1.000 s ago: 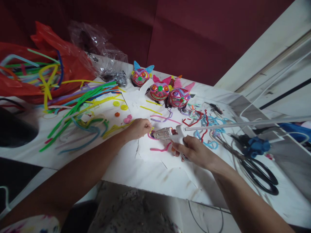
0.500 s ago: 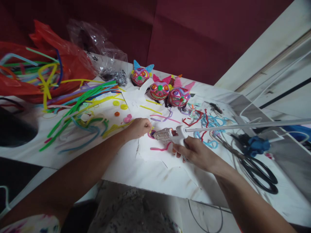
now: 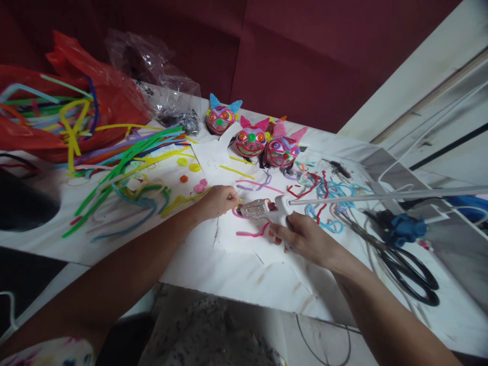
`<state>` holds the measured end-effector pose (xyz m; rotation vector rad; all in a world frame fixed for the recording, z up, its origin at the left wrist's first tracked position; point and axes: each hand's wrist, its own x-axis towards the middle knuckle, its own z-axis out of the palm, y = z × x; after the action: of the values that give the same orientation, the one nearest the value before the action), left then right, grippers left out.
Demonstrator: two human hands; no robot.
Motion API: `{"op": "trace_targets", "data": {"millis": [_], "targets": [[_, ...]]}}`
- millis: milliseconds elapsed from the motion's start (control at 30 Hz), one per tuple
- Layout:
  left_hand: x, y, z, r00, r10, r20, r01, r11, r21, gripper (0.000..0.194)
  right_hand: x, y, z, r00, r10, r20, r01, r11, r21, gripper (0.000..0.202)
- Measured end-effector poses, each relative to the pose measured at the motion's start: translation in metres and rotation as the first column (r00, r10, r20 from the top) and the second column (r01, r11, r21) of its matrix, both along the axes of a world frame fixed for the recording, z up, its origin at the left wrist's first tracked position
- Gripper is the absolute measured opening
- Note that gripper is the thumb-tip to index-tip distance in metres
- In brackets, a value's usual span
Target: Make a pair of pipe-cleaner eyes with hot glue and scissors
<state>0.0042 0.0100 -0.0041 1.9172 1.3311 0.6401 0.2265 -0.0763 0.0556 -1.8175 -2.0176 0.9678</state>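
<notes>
My right hand (image 3: 295,234) is wrapped round a white glue gun (image 3: 281,211), a glue stick jutting from its back. The gun's nozzle points left at a small pink and purple curl (image 3: 237,209) on the white paper. My left hand (image 3: 224,199) pinches a small yellow piece (image 3: 238,201) beside that curl, close to the nozzle. Just below lies a short dark pink pipe cleaner (image 3: 251,233). Behind my hands are pink and purple pipe cleaner strips (image 3: 259,185).
Decorated heads (image 3: 250,138) stand at the back. Pipe cleaners (image 3: 125,157) and a red bag (image 3: 102,91) occupy the left. Black-handled scissors (image 3: 409,272), light blue pipe cleaners (image 3: 337,190) and a blue object (image 3: 407,230) are at right. Yellow coils (image 3: 194,167) lie left of centre.
The glue gun in my right hand has shifted slightly left, its nozzle nearer my left fingertips and over the curl. My left hand has hardly moved.
</notes>
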Motion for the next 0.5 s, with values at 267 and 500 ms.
{"op": "trace_targets", "data": {"millis": [267,500], "targets": [[0.0004,-0.0003,0.0002,1.000,0.008,-0.013,-0.008,1.000,-0.008,0.009,0.0022,0.0020,-0.0073,1.000,-0.002,0.013,0.001,0.998,0.056,0.033],[0.0004,0.0001,0.0006,1.000,0.005,-0.023,-0.005,1.000,-0.014,0.009,-0.0018,0.0003,-0.0018,0.999,0.008,0.041,-0.008,1.000,0.011,0.030]]}}
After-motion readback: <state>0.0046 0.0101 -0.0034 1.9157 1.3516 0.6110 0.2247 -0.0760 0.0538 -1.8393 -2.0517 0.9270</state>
